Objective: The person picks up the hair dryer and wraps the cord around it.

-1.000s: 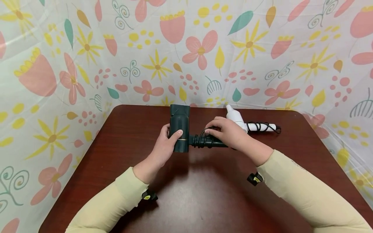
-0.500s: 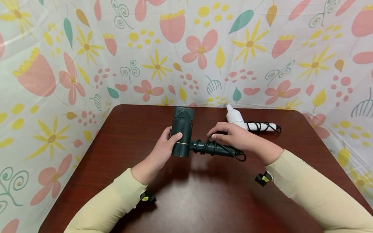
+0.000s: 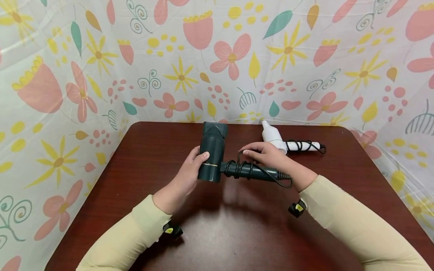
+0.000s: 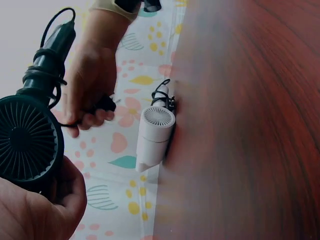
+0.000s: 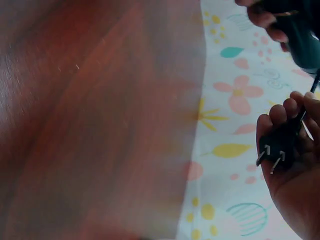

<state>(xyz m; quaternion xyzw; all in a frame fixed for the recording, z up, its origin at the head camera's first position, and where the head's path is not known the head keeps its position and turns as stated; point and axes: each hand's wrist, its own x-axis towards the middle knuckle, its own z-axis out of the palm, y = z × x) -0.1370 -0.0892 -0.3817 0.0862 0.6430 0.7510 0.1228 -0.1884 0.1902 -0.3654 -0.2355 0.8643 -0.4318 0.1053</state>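
My left hand grips the barrel of a dark green hair dryer, thumb across its front, holding it above the table. The dryer's handle points right, with its black cord wound round it in several loops. Just above the handle, my right hand pinches the cord between thumb and fingertips. In the right wrist view the two-pronged plug lies within the curled fingers of that hand. The left wrist view shows the dryer's round vented end.
A white hair dryer lies at the back right of the dark red wooden table, its black cord wrapped round its handle. A flower-patterned curtain hangs behind the table and along its sides.
The green dryer has shifted slightly right and tilted, its handle end lowering into view. My right hand has dropped a little and drawn the cord along the handle.
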